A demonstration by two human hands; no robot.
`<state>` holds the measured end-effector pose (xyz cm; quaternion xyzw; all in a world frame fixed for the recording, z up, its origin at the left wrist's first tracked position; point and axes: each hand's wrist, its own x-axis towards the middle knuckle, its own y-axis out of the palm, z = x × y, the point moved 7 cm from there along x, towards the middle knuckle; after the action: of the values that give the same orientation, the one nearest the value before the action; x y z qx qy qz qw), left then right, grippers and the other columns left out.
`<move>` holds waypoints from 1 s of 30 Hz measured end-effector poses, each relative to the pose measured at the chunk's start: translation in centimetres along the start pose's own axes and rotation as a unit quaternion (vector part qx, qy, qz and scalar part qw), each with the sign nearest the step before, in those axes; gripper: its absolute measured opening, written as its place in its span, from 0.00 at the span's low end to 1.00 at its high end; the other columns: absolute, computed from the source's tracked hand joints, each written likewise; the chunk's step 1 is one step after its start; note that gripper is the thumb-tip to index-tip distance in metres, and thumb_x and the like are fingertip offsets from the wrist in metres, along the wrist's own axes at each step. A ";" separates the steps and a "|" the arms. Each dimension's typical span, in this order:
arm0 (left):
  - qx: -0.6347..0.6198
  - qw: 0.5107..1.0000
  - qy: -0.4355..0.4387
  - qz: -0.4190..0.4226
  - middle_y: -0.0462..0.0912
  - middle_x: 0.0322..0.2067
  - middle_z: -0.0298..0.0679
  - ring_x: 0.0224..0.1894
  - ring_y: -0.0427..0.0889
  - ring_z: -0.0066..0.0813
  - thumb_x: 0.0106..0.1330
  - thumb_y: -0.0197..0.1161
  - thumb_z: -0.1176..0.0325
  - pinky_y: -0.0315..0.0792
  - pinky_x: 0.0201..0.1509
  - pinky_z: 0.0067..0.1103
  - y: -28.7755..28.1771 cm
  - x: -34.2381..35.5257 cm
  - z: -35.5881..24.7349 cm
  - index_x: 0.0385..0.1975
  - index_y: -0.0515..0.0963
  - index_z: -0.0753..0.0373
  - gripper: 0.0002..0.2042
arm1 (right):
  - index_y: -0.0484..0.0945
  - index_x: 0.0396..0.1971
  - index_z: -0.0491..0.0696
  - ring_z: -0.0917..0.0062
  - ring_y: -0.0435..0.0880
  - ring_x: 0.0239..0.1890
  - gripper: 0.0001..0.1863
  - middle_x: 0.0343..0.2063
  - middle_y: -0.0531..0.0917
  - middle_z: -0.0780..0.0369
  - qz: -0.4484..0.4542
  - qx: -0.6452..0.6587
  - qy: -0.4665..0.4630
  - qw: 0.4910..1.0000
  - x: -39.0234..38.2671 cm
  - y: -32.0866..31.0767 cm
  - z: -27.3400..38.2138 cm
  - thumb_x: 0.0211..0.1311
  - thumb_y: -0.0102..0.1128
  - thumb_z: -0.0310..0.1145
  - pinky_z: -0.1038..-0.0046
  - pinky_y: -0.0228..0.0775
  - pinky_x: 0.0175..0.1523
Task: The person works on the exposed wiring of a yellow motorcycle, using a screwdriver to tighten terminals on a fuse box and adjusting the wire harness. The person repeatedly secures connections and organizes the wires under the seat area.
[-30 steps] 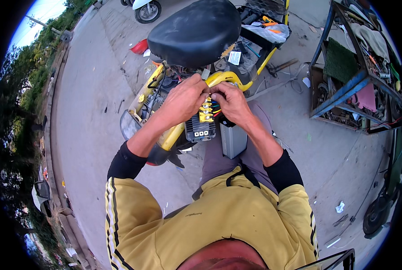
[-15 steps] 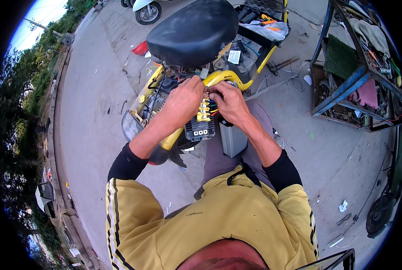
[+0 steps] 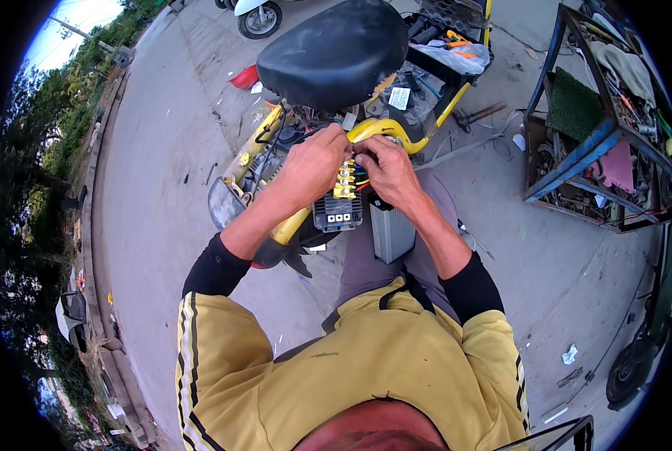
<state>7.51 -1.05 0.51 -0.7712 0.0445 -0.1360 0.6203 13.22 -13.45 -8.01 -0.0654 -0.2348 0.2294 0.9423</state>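
Both my hands meet at the far end of a yellow terminal block [image 3: 344,183], which sits on a black finned controller box [image 3: 337,213]. My left hand [image 3: 317,167] has its thumb and fingers pinched together by the block. Opposite it, my right hand [image 3: 385,167] is closed too, its fingertips almost touching the left's. Whatever is between the fingertips is too small and covered to make out. Coloured wires [image 3: 361,180] run beside the block under my right hand. A silver finned box [image 3: 392,234] stands near my right thigh.
Beyond my hands a black seat [image 3: 332,52] is tipped up over the yellow frame [image 3: 385,128] of a vehicle. A hammer [image 3: 481,114] lies on the ground to the right, near a blue metal rack [image 3: 573,165] full of tools. Farther off stands a white scooter [image 3: 259,16].
The whole view has shifted slightly, so the vehicle and rack sit a little lower and to the right. My hands keep the same pinch at the terminal block.
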 end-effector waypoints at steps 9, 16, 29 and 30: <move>-0.046 0.999 -0.024 -0.007 0.82 0.45 0.46 0.48 0.86 0.55 0.74 0.69 0.70 0.79 0.49 0.43 -0.6 0.2 0.7 0.46 0.79 0.67 0.09 | 0.86 0.47 0.38 0.56 0.89 0.46 0.08 0.42 0.88 0.53 -0.006 -0.008 -0.004 1.000 0.0 -0.1 0.2 0.70 0.67 0.22 0.60 0.79 0.53; -0.008 0.999 -0.019 0.024 0.81 0.48 0.46 0.51 0.85 0.56 0.75 0.66 0.71 0.79 0.51 0.44 0.0 0.0 0.4 0.47 0.79 0.66 0.08 | 0.87 0.48 0.39 0.54 0.90 0.47 0.09 0.43 0.88 0.51 0.006 -0.017 0.000 1.000 0.1 0.0 0.2 0.70 0.67 0.23 0.59 0.81 0.54; -0.028 0.999 -0.027 0.021 0.82 0.48 0.46 0.51 0.84 0.54 0.75 0.66 0.74 0.79 0.56 0.40 0.0 0.3 0.3 0.48 0.81 0.67 0.07 | 0.86 0.50 0.38 0.57 0.91 0.47 0.11 0.44 0.89 0.52 0.000 0.020 0.018 1.000 -0.1 -0.2 0.0 0.70 0.68 0.22 0.62 0.81 0.54; -0.041 0.999 -0.023 0.021 0.82 0.50 0.46 0.53 0.85 0.53 0.75 0.65 0.75 0.79 0.57 0.39 -0.1 0.1 0.4 0.49 0.81 0.67 0.07 | 0.86 0.50 0.38 0.58 0.91 0.47 0.11 0.44 0.89 0.52 0.000 0.025 0.020 0.999 -0.2 -0.1 0.0 0.71 0.68 0.22 0.62 0.81 0.54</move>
<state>7.75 -0.65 0.52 -0.7979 0.0522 -0.1029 0.5917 13.13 -13.59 -8.06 -0.0465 -0.2100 0.2334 0.9483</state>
